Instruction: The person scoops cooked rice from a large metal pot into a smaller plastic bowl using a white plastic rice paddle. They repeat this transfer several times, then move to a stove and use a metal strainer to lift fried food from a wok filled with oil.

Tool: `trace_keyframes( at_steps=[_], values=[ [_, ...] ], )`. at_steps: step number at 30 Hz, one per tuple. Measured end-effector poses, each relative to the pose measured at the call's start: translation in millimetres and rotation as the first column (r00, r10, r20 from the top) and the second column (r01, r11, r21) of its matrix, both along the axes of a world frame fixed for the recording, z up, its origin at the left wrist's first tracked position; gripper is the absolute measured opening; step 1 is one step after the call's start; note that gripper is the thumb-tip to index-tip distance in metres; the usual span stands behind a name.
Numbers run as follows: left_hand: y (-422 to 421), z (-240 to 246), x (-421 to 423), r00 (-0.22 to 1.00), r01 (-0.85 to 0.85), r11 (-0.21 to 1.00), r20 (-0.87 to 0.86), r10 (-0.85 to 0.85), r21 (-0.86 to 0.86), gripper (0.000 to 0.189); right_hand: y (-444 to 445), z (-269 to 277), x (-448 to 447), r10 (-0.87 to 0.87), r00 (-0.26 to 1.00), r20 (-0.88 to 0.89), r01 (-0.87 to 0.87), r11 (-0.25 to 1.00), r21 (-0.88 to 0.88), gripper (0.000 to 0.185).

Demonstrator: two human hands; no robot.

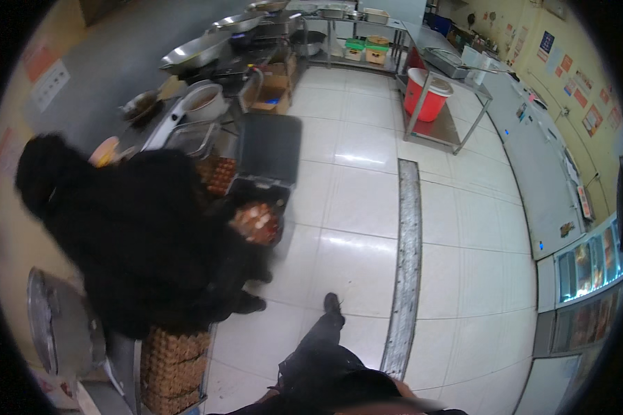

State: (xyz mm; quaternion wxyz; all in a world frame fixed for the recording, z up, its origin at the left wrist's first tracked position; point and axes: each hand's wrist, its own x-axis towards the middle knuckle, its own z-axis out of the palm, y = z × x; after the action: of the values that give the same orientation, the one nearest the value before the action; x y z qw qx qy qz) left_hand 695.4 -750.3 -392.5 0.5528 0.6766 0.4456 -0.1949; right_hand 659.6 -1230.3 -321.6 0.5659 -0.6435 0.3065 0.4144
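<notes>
At the bottom edge, a small patch of skin that looks like part of my left hand point(269, 396) shows beside my dark clothing. Another patch, seemingly my right hand point(404, 388), shows on the other side, near a blurred shape. Fingers and anything held are hidden. Below me my leg and dark shoe point(332, 303) are on the white tiled floor point(353, 270). To the left a co-worker in black point(150, 233) bends over the counter. Beside this person stands an open black bin point(270, 145) with eggshells point(259, 222) inside, next to trays of brown eggs point(221, 176).
A metal drain cover point(408, 259) runs along the floor. Stacked egg trays point(174, 371) stand at lower left. Ahead are woks point(194, 52) on the left and a steel table point(449, 124) holding a red bucket point(427, 98) on its lower shelf. White chest freezers point(540, 166) line the right.
</notes>
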Motion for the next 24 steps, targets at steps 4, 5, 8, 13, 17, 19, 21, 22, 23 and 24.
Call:
trace_keyframes(
  at_steps=[4,5,8,13,17,19,21,22,23,24],
  values=[
    [-33.9,-0.3,132.4,0.999,0.035,0.999,-0.019,-0.035,0.006,0.04,-39.8,50.1,40.7,0.218,0.975,0.029,-0.19,0.9,-0.393,0.055],
    [-40.9,5.7,169.9,0.998,0.061,0.998,-0.005,-0.061,-0.002,0.04,-39.7,55.9,61.8,0.24,0.97,0.023,-0.204,0.869,-0.452,0.058],
    [-63.4,25.5,300.0,0.985,0.157,0.987,0.08,-0.155,-0.019,0.04,-36.4,53.5,143.0,0.223,0.966,0.129,-0.15,0.895,-0.42,0.065],
    [-123.1,39.6,523.1,0.927,0.316,0.949,0.22,-0.303,-0.025,0.039,-65.2,14.8,289.1,0.115,0.902,0.417,-0.024,0.976,-0.217,0.051],
    [-182.2,40.4,641.8,0.931,0.282,0.959,0.251,-0.266,-0.027,0.039,-148.8,-11.2,421.5,0.251,0.868,0.43,-0.104,0.936,-0.335,0.041],
    [-205.3,46.1,679.0,0.95,0.228,0.973,0.226,-0.216,-0.031,0.039,-212.5,-17.6,536.3,0.372,0.803,0.465,-0.155,0.885,-0.44,0.028],
    [-221.7,53.8,698.7,0.971,0.178,0.983,0.17,-0.169,-0.035,0.039,-259.0,-2.9,655.0,0.459,0.793,0.401,-0.343,0.88,-0.328,0.025],
    [-227.8,56.2,709.3,0.979,0.148,0.988,0.144,-0.141,-0.039,0.039,-277.5,12.4,714.3,0.313,0.843,0.437,-0.196,0.936,-0.294,0.023],
    [-234.8,57.1,721.6,0.987,0.11,0.993,0.124,-0.103,-0.043,0.039,-289.8,26.8,782.7,0.23,0.843,0.486,-0.094,0.953,-0.289,0.027],
    [-237.4,58.6,730.9,0.993,0.079,0.996,0.095,-0.074,-0.046,0.039,-306.8,46.7,850.4,0.404,0.627,0.666,-0.109,0.892,-0.438,0.03]
  ],
)
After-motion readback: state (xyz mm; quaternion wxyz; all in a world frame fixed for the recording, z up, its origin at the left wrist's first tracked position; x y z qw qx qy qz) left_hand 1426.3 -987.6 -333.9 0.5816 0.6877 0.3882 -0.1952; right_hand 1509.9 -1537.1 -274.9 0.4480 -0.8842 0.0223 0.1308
